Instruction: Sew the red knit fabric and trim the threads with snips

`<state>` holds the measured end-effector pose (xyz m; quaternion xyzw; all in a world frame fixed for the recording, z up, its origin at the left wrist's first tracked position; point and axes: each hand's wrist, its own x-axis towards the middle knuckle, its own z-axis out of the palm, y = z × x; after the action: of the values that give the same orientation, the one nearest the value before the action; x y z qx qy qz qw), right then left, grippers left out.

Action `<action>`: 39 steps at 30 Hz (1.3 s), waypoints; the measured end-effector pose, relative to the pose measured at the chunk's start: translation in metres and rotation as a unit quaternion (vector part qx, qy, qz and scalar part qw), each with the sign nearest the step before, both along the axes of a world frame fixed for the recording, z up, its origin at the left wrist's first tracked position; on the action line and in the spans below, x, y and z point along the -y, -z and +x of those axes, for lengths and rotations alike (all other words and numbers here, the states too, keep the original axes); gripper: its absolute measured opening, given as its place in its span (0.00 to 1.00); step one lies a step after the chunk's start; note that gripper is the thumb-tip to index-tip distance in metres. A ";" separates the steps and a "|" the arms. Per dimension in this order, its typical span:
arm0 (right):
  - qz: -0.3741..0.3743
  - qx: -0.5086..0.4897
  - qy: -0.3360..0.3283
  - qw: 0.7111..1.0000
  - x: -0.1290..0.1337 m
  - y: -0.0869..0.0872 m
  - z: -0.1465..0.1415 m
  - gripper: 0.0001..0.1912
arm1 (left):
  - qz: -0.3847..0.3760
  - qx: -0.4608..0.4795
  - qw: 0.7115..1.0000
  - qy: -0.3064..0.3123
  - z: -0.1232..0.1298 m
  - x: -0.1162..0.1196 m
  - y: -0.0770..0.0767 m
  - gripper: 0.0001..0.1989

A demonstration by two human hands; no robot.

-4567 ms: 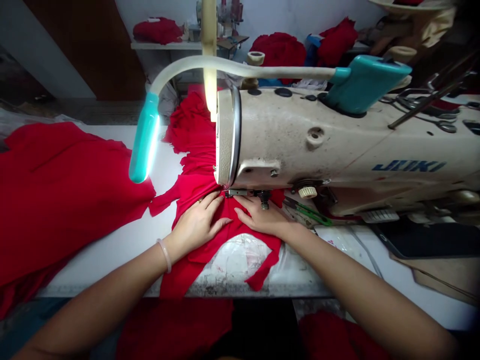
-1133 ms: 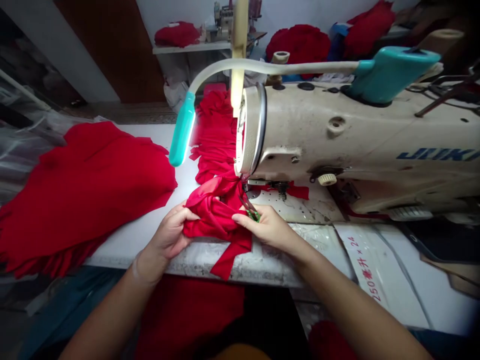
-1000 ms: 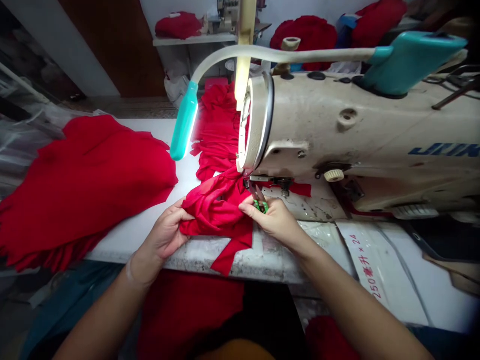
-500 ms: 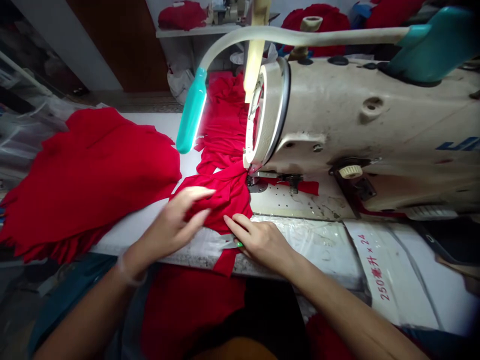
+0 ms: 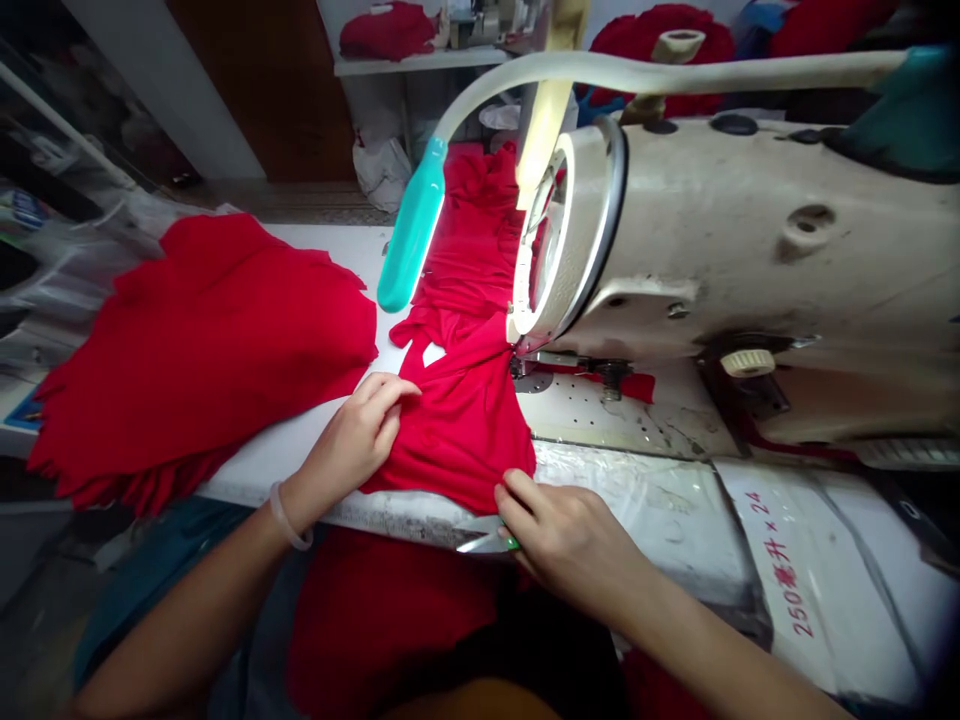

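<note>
A piece of red fabric (image 5: 465,430) lies on the machine bed, its far part running under the needle area of the sewing machine (image 5: 645,230). At the fabric's left side is my left hand (image 5: 364,430), its fingers curled together on the cloth. My right hand (image 5: 562,530) is closed round small scissors (image 5: 484,542) with a bit of green on the handle. The blades point left, parted, just below the fabric's near edge. Index finger and thumb of that hand touch the fabric's near right corner. Its palm and most of the scissors' handle are hidden.
A large stack of red cut pieces (image 5: 217,350) covers the table's left side. Over the fabric hangs a lit turquoise lamp (image 5: 412,230) on a bent neck. More red cloth (image 5: 476,230) lies bunched behind the needle. A printed white sheet (image 5: 795,560) lies at right.
My left hand has come down onto the fabric and closed. My right hand has moved right and nearer to me with the scissors. The fabric is spread flatter; the red strip by the blades is gone from there.
</note>
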<state>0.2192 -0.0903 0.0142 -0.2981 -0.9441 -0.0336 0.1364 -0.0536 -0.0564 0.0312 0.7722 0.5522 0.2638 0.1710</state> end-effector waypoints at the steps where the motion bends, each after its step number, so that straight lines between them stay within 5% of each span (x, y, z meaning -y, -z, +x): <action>1: 0.014 -0.015 -0.005 1.000 -0.002 -0.002 -0.004 0.10 | 0.030 -0.010 0.999 0.009 0.003 0.002 -0.003 0.14; 4: 0.066 -0.069 -0.023 0.995 -0.011 -0.005 -0.016 0.16 | 0.077 -0.041 0.996 0.012 0.011 0.008 -0.005 0.11; 7: 0.098 -0.074 -0.011 0.992 -0.019 -0.003 -0.023 0.20 | 0.020 -0.034 0.999 0.019 0.015 0.012 0.003 0.13; 10: 0.093 -0.022 0.005 0.995 -0.022 0.005 -0.023 0.21 | -0.068 0.107 0.992 0.004 0.009 0.014 0.012 0.08; 13: 0.080 0.001 0.004 0.997 -0.016 0.012 -0.016 0.22 | -0.159 0.293 0.942 -0.028 -0.004 0.019 0.012 0.08; 15: 0.078 -0.009 0.005 0.997 -0.012 0.013 -0.012 0.22 | -0.189 0.338 0.920 -0.059 -0.011 0.023 0.008 0.09; 18: 0.076 -0.027 0.013 0.997 -0.007 0.014 -0.010 0.20 | -0.184 0.312 0.927 -0.096 -0.013 0.030 0.003 0.13; 22: 0.081 -0.044 0.024 0.995 -0.004 0.016 -0.012 0.17 | -0.099 0.166 0.974 -0.118 -0.002 0.035 0.004 0.11; 27: 0.104 -0.065 0.041 0.992 -0.003 0.017 -0.012 0.19 | -0.011 0.025 0.999 -0.045 0.000 0.032 0.005 0.08; 35: 0.074 -0.177 0.159 0.969 -0.005 0.001 -0.031 0.21 | -0.034 0.102 0.991 -0.085 0.006 0.029 -0.019 0.10; 39: 0.083 -0.154 0.156 0.972 -0.009 -0.002 -0.055 0.16 | -0.060 0.135 0.987 -0.056 0.012 0.038 -0.023 0.09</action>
<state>0.1638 -0.0814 0.0165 -0.4313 -0.8473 -0.0865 0.2977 -0.0419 -0.0940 0.0538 0.6856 0.5813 0.3413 0.2748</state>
